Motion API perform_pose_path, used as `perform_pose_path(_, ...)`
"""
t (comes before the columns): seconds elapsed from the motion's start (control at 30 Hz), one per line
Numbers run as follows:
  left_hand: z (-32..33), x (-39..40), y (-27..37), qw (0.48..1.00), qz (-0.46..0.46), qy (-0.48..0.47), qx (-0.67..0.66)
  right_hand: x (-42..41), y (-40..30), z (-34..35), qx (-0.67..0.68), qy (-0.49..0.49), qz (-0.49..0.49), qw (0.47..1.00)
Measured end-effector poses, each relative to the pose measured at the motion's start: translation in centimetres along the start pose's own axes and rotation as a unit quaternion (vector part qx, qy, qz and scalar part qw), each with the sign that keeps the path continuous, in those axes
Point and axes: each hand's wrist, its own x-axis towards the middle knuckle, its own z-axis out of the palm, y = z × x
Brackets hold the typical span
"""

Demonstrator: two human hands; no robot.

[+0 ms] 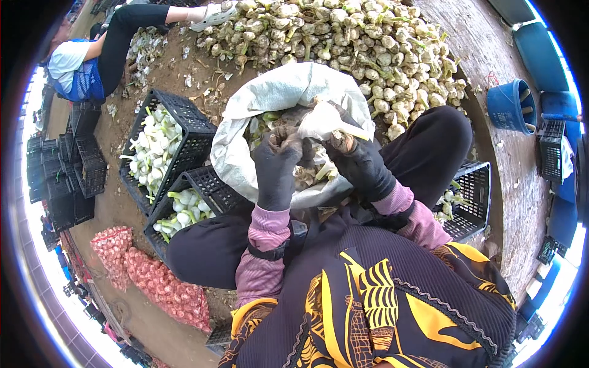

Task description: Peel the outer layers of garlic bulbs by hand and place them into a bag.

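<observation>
A white garlic bulb (pixel 320 121) with a short pale-green stem is between my gloved hands, above the mouth of a white woven sack (pixel 239 152). My right hand (pixel 361 163) grips the bulb near its stem, thumb toward me. At the bulb's left side, my left hand (pixel 277 161) has its thumb and bent fingers pinched against it. Dark gloves with worn, soiled fingertips cover both hands. Inside the sack, which has a rolled-down rim, lie loose garlic skins and stem pieces (pixel 306 177), partly hidden by my hands.
Beyond the sack spreads a heap of unpeeled garlic (pixel 368 41). Black crates of white garlic stand left (pixel 158 152), near my left knee (pixel 184 209), and right (pixel 469 198). Red mesh sacks (pixel 161 285) lie lower left. A blue bucket (pixel 506 108) stands right; another person (pixel 83 64) sits upper left.
</observation>
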Motion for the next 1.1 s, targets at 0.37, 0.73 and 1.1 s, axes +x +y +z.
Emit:
perform_pose_path(0.37,0.1,0.1,-0.2,0.973,0.0,-0.089,-0.211,0.4,-0.3,0.0,0.461,-0.064,0.202,0.862)
perform_pose_path(0.73,0.5,0.5,1.3,0.89,0.321,-0.008,0.323,2.2,-0.1,0.1,0.502,-0.033,0.279,0.818)
perform_pose_path(1.1,0.0,0.1,0.5,0.989,0.065,-0.013,-0.133,2.1,-2.2,0.3,0.184,0.033,0.159,0.97)
